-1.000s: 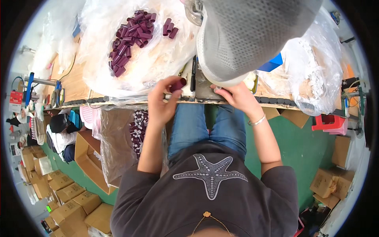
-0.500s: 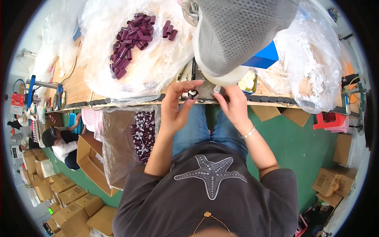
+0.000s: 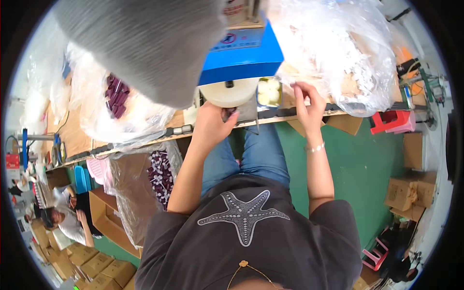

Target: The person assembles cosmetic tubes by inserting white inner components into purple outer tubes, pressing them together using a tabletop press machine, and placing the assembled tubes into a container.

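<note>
A mostly hidden dark-purple cylindrical tube [image 3: 226, 114] is gripped by the left hand [image 3: 210, 123] below the blue box-shaped housing [image 3: 244, 64]; the right hand [image 3: 311, 104], fingers loosely parted, has shifted right.

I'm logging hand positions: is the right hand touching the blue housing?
No, the right hand is apart, right of the blue housing.

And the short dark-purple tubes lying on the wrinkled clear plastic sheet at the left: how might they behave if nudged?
The short dark-purple tubes would probably roll, being round-sided and lying loose. They look stiff, since their outlines stay straight. A push might also drag the wrinkled clear plastic sheet, whose folds suggest it is thin and floppy.
</note>
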Motion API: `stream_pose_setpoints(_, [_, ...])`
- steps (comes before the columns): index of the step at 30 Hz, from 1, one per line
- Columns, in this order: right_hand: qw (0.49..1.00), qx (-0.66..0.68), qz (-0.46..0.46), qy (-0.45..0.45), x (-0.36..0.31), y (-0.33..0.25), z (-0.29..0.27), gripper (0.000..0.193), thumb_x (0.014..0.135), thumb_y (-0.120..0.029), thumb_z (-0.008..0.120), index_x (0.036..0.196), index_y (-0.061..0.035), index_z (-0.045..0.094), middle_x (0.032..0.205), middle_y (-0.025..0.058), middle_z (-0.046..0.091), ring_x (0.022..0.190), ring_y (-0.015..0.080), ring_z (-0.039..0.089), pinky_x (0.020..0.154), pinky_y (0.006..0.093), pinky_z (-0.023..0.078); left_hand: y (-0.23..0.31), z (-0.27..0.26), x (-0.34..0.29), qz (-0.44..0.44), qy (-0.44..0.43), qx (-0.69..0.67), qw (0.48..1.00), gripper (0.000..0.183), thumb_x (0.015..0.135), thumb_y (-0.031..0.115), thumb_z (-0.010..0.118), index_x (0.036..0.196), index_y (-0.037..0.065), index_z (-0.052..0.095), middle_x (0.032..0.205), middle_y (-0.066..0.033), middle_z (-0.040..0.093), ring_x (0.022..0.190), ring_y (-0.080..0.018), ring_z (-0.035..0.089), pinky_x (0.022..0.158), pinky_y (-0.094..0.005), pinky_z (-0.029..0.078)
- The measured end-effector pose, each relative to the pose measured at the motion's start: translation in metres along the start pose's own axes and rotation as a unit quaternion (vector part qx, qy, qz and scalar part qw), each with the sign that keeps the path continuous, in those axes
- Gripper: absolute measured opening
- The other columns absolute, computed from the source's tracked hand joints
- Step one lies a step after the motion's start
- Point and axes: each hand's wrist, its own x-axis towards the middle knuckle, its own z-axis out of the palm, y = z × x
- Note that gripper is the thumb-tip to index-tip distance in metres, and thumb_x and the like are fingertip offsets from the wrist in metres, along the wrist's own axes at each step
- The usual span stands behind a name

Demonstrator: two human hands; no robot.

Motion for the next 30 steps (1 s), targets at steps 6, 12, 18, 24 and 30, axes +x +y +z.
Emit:
stream_pose_setpoints(6, [0.98, -0.078, 0.001, -0.185, 0.083, 0.048, 0.039, 0.011, 0.085, -0.004, 0.064, 0.094, 0.0003, 0.068, 0.082, 0.0152, 0.069, 0.068, 0.0212, 0.064, 0.066, 0.0299, 0.05, -0.015, 0.008, -0.001, -0.037, -0.022, -0.011, 0.999, 0.024, 0.073, 0.009, 0.076, 0.092, 0.0, 0.065, 0.067, -0.01, 0.055, 0.06, -0.0267, 0.053, 0.059, -0.0364, 0.046])
stream_pose_setpoints(12, [0.946, -0.171, 0.023, -0.273, 0.117, 0.075, 0.04, 0.015, 0.082, -0.012, 0.069, 0.091, -0.0005, 0.069, 0.078, 0.0159, 0.069, 0.07, 0.0278, 0.068, 0.066, 0.0342, 0.054, -0.024, 0.026, -0.006, 0.076, 0.054, -0.057, 0.994, 0.026, 0.076, 0.006, 0.074, 0.099, -0.001, 0.065, 0.089, -0.0148, 0.06, 0.08, -0.0299, 0.06, 0.069, -0.0363, 0.049])
stream_pose_setpoints(18, [0.969, -0.208, 0.023, 0.131, 0.127, 0.112, -0.052, 0.013, 0.081, -0.013, 0.069, 0.088, -0.0016, 0.069, 0.075, 0.0147, 0.069, 0.065, 0.0244, 0.067, 0.063, 0.0326, 0.052, -0.024, 0.021, -0.019, 0.056, 0.102, -0.098, 0.988, 0.025, 0.076, -0.004, 0.07, 0.101, -0.001, 0.064, 0.093, -0.0142, 0.062, 0.076, -0.0271, 0.064, 0.069, -0.0333, 0.05])
stream_pose_setpoints(24, [0.939, -0.296, 0.081, 0.153, 0.122, 0.217, -0.158, 0.013, 0.08, -0.012, 0.067, 0.087, -0.0015, 0.068, 0.074, 0.0166, 0.068, 0.068, 0.0272, 0.068, 0.066, 0.0376, 0.052, -0.025, 0.023, -0.015, 0.056, 0.087, -0.099, 0.99, 0.024, 0.076, -0.005, 0.068, 0.099, 0.0, 0.063, 0.092, -0.0142, 0.062, 0.085, -0.0306, 0.061, 0.075, -0.0367, 0.048])
stream_pose_setpoints(30, [0.885, -0.451, 0.091, -0.07, 0.118, 0.21, -0.149, 0.014, 0.081, -0.01, 0.059, 0.087, -0.0007, 0.068, 0.083, 0.0243, 0.067, 0.08, 0.0402, 0.066, 0.072, 0.044, 0.052, -0.02, 0.02, -0.012, 0.083, 0.083, -0.06, 0.991, 0.028, 0.073, 0.003, 0.072, 0.1, 0.001, 0.063, 0.095, -0.0139, 0.063, 0.096, -0.0356, 0.056, 0.082, -0.0404, 0.045])
